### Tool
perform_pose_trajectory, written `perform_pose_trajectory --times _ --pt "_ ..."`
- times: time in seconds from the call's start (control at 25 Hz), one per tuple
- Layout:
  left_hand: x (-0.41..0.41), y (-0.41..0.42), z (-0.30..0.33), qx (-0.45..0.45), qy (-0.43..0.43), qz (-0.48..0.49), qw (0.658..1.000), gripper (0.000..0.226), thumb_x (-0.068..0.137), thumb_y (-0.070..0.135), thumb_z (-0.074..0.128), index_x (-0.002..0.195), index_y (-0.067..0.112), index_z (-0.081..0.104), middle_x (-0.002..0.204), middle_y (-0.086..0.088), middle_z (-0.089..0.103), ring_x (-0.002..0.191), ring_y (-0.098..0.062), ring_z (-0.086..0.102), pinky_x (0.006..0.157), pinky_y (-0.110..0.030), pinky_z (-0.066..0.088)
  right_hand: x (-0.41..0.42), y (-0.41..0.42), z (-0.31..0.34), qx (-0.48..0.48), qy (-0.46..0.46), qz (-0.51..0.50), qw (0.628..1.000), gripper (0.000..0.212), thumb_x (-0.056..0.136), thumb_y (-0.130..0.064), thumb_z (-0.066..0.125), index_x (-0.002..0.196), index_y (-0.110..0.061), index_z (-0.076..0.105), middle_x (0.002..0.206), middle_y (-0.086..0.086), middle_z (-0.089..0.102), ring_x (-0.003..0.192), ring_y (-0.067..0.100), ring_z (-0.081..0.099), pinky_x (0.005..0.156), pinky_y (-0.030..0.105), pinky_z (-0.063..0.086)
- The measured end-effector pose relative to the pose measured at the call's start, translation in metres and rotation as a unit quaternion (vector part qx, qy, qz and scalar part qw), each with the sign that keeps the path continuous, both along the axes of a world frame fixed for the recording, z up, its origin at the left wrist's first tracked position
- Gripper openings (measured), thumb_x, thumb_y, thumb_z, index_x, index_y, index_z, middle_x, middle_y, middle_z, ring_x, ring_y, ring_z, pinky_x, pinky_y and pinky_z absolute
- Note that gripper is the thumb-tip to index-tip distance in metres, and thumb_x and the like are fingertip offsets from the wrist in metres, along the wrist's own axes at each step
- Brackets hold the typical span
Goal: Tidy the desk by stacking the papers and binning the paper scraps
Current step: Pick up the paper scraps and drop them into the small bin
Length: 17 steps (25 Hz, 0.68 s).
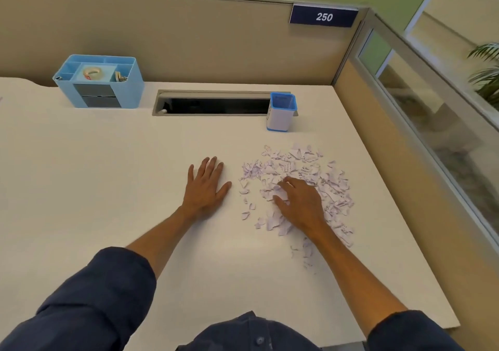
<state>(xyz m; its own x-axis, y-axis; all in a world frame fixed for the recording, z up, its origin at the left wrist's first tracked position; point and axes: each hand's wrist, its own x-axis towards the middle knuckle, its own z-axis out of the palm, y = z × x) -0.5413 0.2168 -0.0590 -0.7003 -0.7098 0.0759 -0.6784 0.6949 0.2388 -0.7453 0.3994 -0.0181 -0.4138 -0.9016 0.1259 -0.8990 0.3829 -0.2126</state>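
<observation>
Gathering the torn scraps

Right hand (299, 202) rests curled, gripping nothing, on the heap of white torn paper scraps (332, 186); left hand (206, 186), flat and splayed just beside the heap, should cup inward.

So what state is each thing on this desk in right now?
Paper scraps: loose, scattered pile.
Right hand: open, resting on scraps.
Left hand: flat on desk.
Blue-rimmed cup: upright, looks empty.
Organizer: upright, holding tape.
Cable hatch: open.
</observation>
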Motion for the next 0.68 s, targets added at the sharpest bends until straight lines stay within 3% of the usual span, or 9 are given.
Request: perform_pose_trajectory --times 0.12,0.2,0.32,0.48,0.56,0.68 --pt "-0.013 -0.015 -0.001 0.008 -0.008 0.028 1.0 0.077 0.093 0.065 0.008 0.154 0.02 0.023 0.163 -0.001 0.017 0.151 -0.021 0.009 0.12 -0.051 0.002 -0.021 0.004 0.012 0.149 -0.043 -0.061 0.986 0.095 0.076 -0.081 0.045 0.15 -0.026 0.024 0.159 0.003 0.021 0.142 0.027 0.027 0.112 0.048 0.027" --pt "-0.019 -0.021 -0.004 0.024 -0.014 0.037 0.999 0.076 0.094 0.066 0.009 0.156 0.023 0.017 0.164 0.0 0.012 0.151 -0.02 0.004 0.119 -0.054 -0.001 -0.027 -0.001 0.015 0.186 -0.049 -0.03 0.981 0.1 0.073 -0.084 0.043 0.152 -0.029 0.015 0.161 0.003 0.012 0.143 0.028 0.024 0.111 0.049 0.026" --pt "-0.026 -0.027 -0.004 0.013 -0.032 0.022 0.999 0.074 0.094 0.066 0.011 0.156 0.026 0.012 0.165 0.001 0.008 0.151 -0.02 0.002 0.118 -0.056 -0.003 -0.023 -0.01 0.016 0.193 -0.019 0.04 0.98 0.079 0.086 -0.068 0.046 0.151 -0.031 0.02 0.159 0.004 0.019 0.139 0.028 0.03 0.105 0.045 0.036" --pt "-0.032 -0.039 -0.001 0.001 -0.033 0.015 0.999 0.075 0.093 0.068 0.012 0.156 0.027 0.014 0.164 0.001 0.01 0.151 -0.02 0.003 0.118 -0.057 -0.005 -0.012 -0.016 0.014 0.156 -0.006 0.076 0.985 0.042 0.098 -0.035 0.046 0.139 -0.026 0.044 0.143 0.004 0.041 0.116 0.025 0.051 0.081 0.035 0.048" --pt "-0.033 -0.043 -0.002 0.01 -0.034 0.016 0.999 0.076 0.093 0.069 0.01 0.156 0.028 0.013 0.165 0.001 0.009 0.151 -0.019 0.001 0.118 -0.056 -0.006 -0.01 -0.02 0.009 0.146 -0.013 0.083 0.986 0.032 0.098 -0.022 0.049 0.129 -0.018 0.054 0.131 0.007 0.048 0.098 0.024 0.056 0.068 0.03 0.044" --pt "-0.034 -0.046 -0.003 0.026 -0.02 0.017 0.999 0.075 0.092 0.07 0.01 0.156 0.029 0.014 0.165 0.002 0.008 0.151 -0.018 0.002 0.119 -0.054 -0.004 -0.012 -0.023 0.001 0.137 -0.013 0.093 0.986 0.02 0.09 -0.004 0.055 0.108 -0.007 0.063 0.109 0.01 0.055 0.069 0.02 0.047 0.055 0.028 0.034"
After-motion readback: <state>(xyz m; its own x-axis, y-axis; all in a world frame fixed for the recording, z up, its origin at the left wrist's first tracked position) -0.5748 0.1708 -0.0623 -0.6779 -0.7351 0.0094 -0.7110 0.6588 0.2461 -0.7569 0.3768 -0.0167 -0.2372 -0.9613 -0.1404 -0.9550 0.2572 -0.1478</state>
